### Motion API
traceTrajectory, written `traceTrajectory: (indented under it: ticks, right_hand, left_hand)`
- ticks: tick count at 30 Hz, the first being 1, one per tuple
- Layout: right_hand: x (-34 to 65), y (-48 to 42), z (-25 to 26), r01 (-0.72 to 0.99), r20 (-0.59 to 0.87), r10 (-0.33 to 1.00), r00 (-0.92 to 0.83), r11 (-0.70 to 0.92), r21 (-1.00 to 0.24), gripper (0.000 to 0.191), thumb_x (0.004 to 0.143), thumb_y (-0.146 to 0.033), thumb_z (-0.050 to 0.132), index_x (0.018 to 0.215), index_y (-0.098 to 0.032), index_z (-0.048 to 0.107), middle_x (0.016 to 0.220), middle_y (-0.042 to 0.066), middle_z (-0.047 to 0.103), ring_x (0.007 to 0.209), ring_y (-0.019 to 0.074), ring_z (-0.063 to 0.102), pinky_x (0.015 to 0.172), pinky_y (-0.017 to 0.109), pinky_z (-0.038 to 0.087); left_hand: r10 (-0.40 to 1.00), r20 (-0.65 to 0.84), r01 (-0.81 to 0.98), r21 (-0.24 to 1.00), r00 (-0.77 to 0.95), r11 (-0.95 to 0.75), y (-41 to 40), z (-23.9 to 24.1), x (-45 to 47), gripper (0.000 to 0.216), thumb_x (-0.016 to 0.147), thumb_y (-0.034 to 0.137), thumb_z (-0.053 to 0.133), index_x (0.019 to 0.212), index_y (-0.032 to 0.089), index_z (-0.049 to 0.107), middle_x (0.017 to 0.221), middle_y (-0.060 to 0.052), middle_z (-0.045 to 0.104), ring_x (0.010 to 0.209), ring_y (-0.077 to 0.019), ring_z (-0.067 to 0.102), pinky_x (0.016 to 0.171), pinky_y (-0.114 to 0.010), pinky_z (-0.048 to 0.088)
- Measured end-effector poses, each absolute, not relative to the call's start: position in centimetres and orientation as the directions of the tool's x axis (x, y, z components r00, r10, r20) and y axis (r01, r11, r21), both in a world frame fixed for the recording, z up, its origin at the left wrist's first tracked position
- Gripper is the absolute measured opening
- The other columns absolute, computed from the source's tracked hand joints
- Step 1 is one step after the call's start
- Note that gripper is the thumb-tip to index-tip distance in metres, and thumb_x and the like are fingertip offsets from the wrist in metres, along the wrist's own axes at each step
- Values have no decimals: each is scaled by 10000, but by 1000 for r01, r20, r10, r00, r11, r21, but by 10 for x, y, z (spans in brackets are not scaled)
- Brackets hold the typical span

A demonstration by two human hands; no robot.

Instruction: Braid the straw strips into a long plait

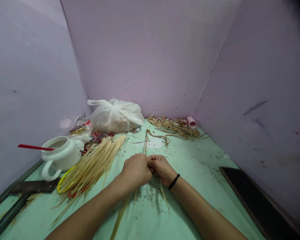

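Observation:
A thin braided straw cord (146, 141) runs away from me along the green table, bends at its far end and trails to the right. My left hand (137, 169) is closed around its near end. Touching it, my right hand (162, 168) pinches at the same spot, a black band around its wrist. Loose straw strands (164, 196) hang from below the hands toward me. The exact grip of the fingertips is hidden. To the left lies a fanned bundle of flat straw strips (94, 166).
At the left stand a white mug (64, 155) with a red stick and a dark-bladed tool (32, 187). Behind are a tied white plastic bag (116, 116), a heap of braided cords (177, 128) and a pink spool (192, 122). A dark flat panel (255, 203) lies at right.

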State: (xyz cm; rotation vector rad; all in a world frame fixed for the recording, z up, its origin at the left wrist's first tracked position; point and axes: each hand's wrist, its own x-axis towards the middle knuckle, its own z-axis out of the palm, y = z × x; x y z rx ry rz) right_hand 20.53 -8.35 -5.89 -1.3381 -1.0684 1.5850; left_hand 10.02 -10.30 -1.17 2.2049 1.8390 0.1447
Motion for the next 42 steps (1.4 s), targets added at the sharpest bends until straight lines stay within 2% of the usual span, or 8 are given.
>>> traceTrajectory:
  ticks: [6, 10, 17, 23, 28, 33, 38, 42]
  right_hand:
    - [209, -85, -53, -83, -309, 926, -215, -332, -940, 111, 596, -193, 547, 522, -116, 521, 407, -44, 440, 337, 17, 278, 334, 171, 128]
    - [208, -85, -53, -60, -306, 930, -205, -324, -944, 132, 624, -184, 552, 516, -114, 521, 415, -36, 464, 332, 18, 303, 325, 164, 161]
    - [206, -83, -58, -174, -333, 913, -234, -376, -910, 102, 661, -158, 548, 573, -112, 525, 483, 9, 551, 392, 60, 476, 399, 169, 360]
    - [208, -84, -56, -168, -342, 907, -244, -387, -907, 112, 677, -159, 546, 578, -108, 529, 491, 31, 572, 401, 73, 502, 422, 182, 388]
    - [210, -83, -58, -156, -307, 914, -264, -355, -922, 149, 652, -210, 582, 551, -115, 524, 463, 18, 555, 388, 66, 476, 418, 182, 367]
    - [208, -82, -62, -194, -290, 929, -229, -335, -922, 169, 588, -255, 628, 558, -122, 527, 449, -3, 536, 378, 68, 453, 409, 197, 341]
    - [205, -84, -58, -211, -303, 942, -144, -329, -921, 163, 544, -219, 655, 553, -132, 517, 414, -41, 486, 369, 50, 399, 400, 188, 302]
    - [203, -84, -57, -202, -304, 947, -106, -320, -926, 129, 553, -199, 632, 552, -133, 521, 415, -42, 484, 381, 53, 396, 417, 191, 309]
  left_hand:
    - [926, -249, 853, 507, 285, -126, -77, -5, 69, 168, 568, 254, 505, 547, 136, 624, 478, -23, 535, 456, -110, 445, 430, -208, 263]
    - [898, -351, 851, 523, 264, -45, -69, -2, 58, 146, 531, 223, 513, 522, 135, 629, 425, 3, 495, 421, -94, 407, 420, -202, 259]
    - [899, -349, 684, 725, 263, 82, -73, -15, 72, 297, 535, 163, 497, 779, 125, 663, 370, 63, 375, 367, -69, 324, 385, -193, 221]
    - [822, -428, 544, 820, 376, 178, -62, -27, 65, 296, 535, 135, 458, 781, 98, 617, 399, 31, 461, 339, -76, 381, 377, -190, 294]
    - [717, -359, 518, 855, 597, -4, -61, -32, 57, 227, 582, 212, 498, 727, 99, 631, 483, 20, 479, 403, -70, 408, 400, -182, 299]
    - [758, -190, 503, 840, 624, -203, -64, -36, 60, 261, 579, 357, 602, 559, 102, 550, 487, 54, 354, 455, -39, 278, 420, -178, 206]
    - [853, -187, 594, 786, 488, -168, -64, -41, 66, 339, 564, 404, 598, 456, 141, 414, 443, 64, 258, 436, -38, 212, 397, -193, 144]
    - [898, -283, 603, 798, 337, 25, -67, -42, 71, 306, 548, 348, 599, 451, 169, 370, 369, 80, 222, 353, -32, 184, 361, -203, 104]
